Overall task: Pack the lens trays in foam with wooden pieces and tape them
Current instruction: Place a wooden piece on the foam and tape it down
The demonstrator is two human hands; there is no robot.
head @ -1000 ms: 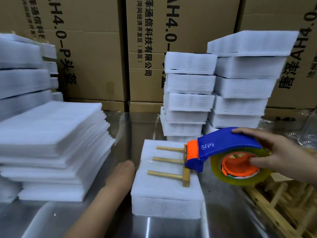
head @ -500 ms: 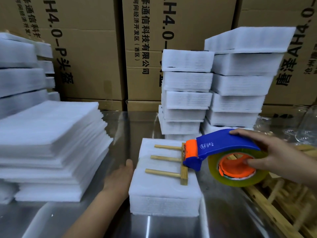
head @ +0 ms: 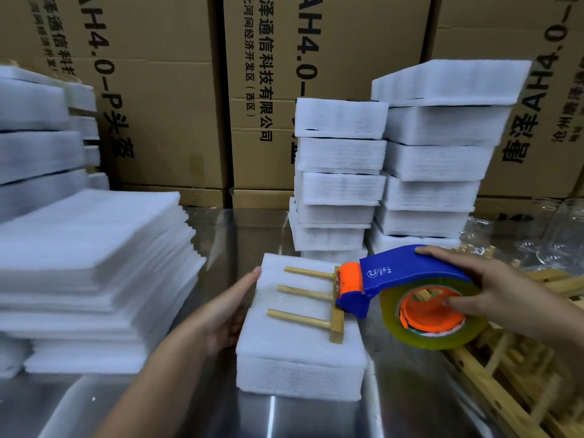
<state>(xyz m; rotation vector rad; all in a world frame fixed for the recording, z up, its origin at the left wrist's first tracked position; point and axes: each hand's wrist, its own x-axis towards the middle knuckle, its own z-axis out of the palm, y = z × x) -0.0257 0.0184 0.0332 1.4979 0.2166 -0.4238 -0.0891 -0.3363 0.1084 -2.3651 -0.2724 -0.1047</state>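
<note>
White foam block (head: pixel 300 358) sits on the steel table (head: pixel 410 390), wooden piece (head: pixel 316 305) on top; left hand (head: pixel 227 311) presses flat, fingers straight, against its left side; right hand (head: pixel 493 292) grips the tape dispenser (head: pixel 407 279), orange nose at the wood's crossbar; stacked foam packs (head: pixel 341 172) and cardboard boxes (head: pixel 177 121) stand behind.

The person's left hand (head: pixel 226 312) and right hand (head: pixel 496 287) are bare, and both forearms (head: pixel 148 384) show uncovered as far as they are seen.

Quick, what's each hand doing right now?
Left hand: open, straight fingers pressed against the left side of the foam pack.
Right hand: closed around the blue tape dispenser.
</note>
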